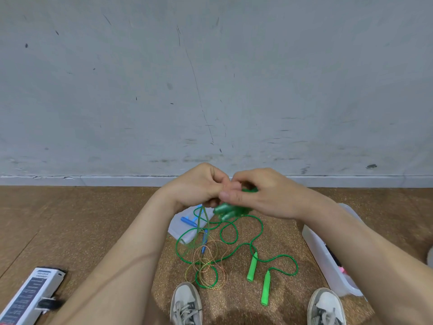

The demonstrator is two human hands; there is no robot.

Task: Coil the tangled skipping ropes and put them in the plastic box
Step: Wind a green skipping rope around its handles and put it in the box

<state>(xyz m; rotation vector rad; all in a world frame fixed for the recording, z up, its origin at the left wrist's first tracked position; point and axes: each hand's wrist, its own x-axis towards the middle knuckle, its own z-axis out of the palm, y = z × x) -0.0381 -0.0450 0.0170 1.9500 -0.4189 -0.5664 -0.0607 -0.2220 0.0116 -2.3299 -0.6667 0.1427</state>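
My left hand (199,186) and my right hand (262,193) meet in front of me, both curled round a blurred bundle of green skipping rope (226,211). A strand hangs from my left hand to the floor. Below lie a tangled green rope (243,245) with two green handles (252,266), a thin multicoloured rope (208,256) and a blue-handled rope (188,221). The clear plastic box (328,259) stands on the floor under my right forearm, partly hidden.
A clear plastic lid (185,231) lies under the blue handles. A white printed carton (30,296) sits at the lower left. My two grey shoes (186,303) stand at the bottom edge. A grey wall (210,78) rises just beyond the ropes.
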